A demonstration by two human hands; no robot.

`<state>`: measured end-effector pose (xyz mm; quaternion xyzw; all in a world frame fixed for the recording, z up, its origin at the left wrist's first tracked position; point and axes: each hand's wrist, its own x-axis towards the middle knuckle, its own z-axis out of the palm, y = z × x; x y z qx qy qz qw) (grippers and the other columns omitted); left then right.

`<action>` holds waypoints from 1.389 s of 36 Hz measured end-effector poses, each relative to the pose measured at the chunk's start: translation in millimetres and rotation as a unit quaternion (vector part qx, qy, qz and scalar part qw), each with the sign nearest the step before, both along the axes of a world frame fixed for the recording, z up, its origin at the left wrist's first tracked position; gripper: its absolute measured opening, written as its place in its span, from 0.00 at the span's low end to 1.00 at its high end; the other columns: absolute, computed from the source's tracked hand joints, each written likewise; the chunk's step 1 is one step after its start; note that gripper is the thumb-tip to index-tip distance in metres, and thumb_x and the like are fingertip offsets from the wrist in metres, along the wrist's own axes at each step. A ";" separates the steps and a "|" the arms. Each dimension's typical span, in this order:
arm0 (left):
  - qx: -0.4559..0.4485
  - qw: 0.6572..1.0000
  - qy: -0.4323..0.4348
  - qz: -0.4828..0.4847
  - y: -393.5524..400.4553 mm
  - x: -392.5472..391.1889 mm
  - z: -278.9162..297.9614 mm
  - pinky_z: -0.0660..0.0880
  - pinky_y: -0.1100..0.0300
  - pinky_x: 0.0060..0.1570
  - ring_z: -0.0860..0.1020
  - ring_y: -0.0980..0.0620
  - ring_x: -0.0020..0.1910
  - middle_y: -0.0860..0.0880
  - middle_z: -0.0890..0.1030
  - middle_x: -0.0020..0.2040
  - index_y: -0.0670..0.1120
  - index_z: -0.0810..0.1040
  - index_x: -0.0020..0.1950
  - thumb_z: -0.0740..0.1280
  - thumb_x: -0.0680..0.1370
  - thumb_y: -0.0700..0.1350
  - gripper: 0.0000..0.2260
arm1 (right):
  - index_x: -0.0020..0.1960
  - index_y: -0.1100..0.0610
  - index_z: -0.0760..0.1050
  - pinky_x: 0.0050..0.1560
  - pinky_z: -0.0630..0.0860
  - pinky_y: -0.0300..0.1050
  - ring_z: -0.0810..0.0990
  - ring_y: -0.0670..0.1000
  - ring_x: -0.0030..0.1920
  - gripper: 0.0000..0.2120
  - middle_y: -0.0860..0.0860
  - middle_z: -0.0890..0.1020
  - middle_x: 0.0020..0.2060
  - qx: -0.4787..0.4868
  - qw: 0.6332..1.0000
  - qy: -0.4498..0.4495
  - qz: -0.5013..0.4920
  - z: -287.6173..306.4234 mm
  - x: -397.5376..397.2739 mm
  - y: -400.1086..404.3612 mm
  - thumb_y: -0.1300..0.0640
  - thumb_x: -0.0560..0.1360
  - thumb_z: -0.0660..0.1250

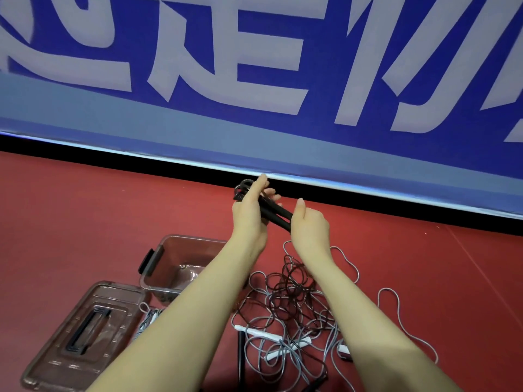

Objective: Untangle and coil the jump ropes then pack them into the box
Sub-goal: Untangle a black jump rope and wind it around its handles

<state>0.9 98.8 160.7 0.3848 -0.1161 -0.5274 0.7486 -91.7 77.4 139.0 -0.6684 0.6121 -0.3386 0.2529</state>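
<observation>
Both arms were stretched forward over the red floor (85, 210). The left hand (250, 213) was wrapped round a pair of black handles (276, 215), fingers curled over the upper end with the forefinger lying straight along them. A short loop of dark cord (244, 184) stood up at the handles' far end, at about 11 o'clock from that hand. The right hand (310, 224), at 3 o'clock of the left, met the lower end of the same handles; its palm faced away, so whether its fingers were clamped on them could not be told.

At 6 o'clock from the hands, a tangle of dark rope (294, 295) lay heaped over grey rope (283, 345), with white handles (261, 333) among the strands. The clear box (160, 267) sat open at 8 o'clock from the hands, partly behind the left forearm. Its lid (82, 335) lay flat just beside it at 7 o'clock. A blue banner (254, 131) with large pale characters filled the background.
</observation>
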 end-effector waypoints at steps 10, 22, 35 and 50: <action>-0.076 0.582 -0.809 -0.027 18.5 21.7 -8.0 0.66 0.55 0.56 0.70 0.46 0.59 0.47 0.72 0.61 0.43 0.64 0.70 0.63 0.65 0.48 0.33 | 0.53 0.62 0.77 0.48 0.72 0.51 0.78 0.63 0.53 0.25 0.62 0.82 0.48 -0.041 0.983 0.180 -0.022 10.1 -12.3 5.1 0.48 0.83 0.45; 0.100 0.305 -0.943 -0.091 25.5 30.5 -19.5 0.58 0.48 0.69 0.69 0.43 0.65 0.46 0.74 0.60 0.44 0.72 0.60 0.60 0.75 0.53 0.18 | 0.48 0.60 0.72 0.41 0.67 0.52 0.78 0.66 0.47 0.20 0.62 0.81 0.42 -0.137 0.957 0.226 0.120 17.8 -10.4 18.9 0.47 0.82 0.50; 0.122 0.302 -0.942 -0.078 32.2 41.5 -11.2 0.65 0.56 0.38 0.78 0.40 0.48 0.44 0.80 0.50 0.44 0.73 0.53 0.58 0.78 0.49 0.11 | 0.60 0.50 0.71 0.47 0.68 0.38 0.75 0.44 0.45 0.13 0.45 0.77 0.48 0.009 0.961 0.018 0.277 16.5 -27.1 14.8 0.58 0.77 0.64; 0.128 0.339 -0.927 -0.101 21.5 48.4 -23.1 0.66 0.56 0.38 0.78 0.40 0.45 0.43 0.79 0.48 0.43 0.73 0.53 0.57 0.79 0.45 0.08 | 0.61 0.54 0.74 0.45 0.65 0.44 0.75 0.55 0.55 0.13 0.50 0.75 0.55 -0.137 0.949 0.217 0.185 10.7 -28.5 2.0 0.60 0.80 0.55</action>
